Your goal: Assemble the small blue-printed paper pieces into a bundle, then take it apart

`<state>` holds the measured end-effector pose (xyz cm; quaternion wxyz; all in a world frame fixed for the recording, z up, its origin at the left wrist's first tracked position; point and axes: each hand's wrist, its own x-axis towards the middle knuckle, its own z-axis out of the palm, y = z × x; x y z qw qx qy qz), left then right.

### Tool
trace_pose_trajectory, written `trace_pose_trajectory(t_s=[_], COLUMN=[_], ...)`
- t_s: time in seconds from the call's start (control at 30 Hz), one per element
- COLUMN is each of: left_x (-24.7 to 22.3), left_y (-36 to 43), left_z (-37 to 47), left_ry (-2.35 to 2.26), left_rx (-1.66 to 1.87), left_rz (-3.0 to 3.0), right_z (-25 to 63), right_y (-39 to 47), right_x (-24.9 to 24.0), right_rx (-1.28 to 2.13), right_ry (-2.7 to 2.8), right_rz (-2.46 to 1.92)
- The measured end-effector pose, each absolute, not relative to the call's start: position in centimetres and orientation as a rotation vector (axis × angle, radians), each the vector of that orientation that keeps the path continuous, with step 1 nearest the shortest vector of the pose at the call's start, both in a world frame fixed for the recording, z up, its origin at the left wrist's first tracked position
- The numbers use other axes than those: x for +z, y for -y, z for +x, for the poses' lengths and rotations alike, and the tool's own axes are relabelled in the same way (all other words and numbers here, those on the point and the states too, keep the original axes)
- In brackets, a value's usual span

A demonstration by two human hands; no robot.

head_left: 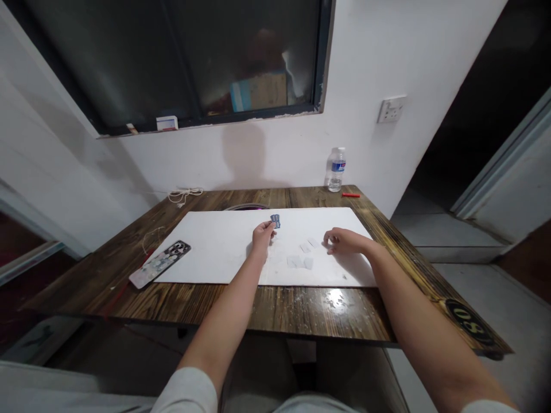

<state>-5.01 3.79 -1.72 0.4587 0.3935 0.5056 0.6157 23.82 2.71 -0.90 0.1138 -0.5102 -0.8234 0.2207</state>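
My left hand (pixel 262 236) is closed, with thumb and fingers pinching a few small blue cards (pixel 276 220) slightly fanned out above the white board (pixel 224 246). To the right, my right hand (pixel 341 241) hovers over the board with fingers bent and apart, and nothing shows between them. Several small pale paper slips (pixel 294 261) lie on the board between my hands. Two of these are close to the right fingertips. Print on the cards is too small to read.
A phone in a patterned case (pixel 160 264) overlaps the board's left edge. At the back of the wooden table (pixel 301 198) are a white cable (pixel 185 195), a water bottle (pixel 336 170) and a red pen (pixel 350 195). A wall with a window stands behind.
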Motion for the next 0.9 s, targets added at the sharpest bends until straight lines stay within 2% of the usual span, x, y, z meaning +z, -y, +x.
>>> trace_pose_trajectory(t_s=[0.4, 0.67, 0.9], left_x=[-1.7, -1.7, -1.7], left_y=[-3.8, -3.9, -3.8], left_z=[-5.0, -5.1, -5.0], left_ry=[-1.268, -1.243, -1.284], left_rx=[1.491, 1.511, 1.469], left_rz=[0.982, 0.98, 0.965], right_z=[22.8, 24.0, 23.7], right_y=[-3.7, -3.1, -3.2], right_x=[-2.4, -1.4, -1.5], right_rx=[0.513, 0.783, 0.777], right_ry=[2.346, 2.277, 2.254], right_rz=[-1.402, -1.313, -1.306])
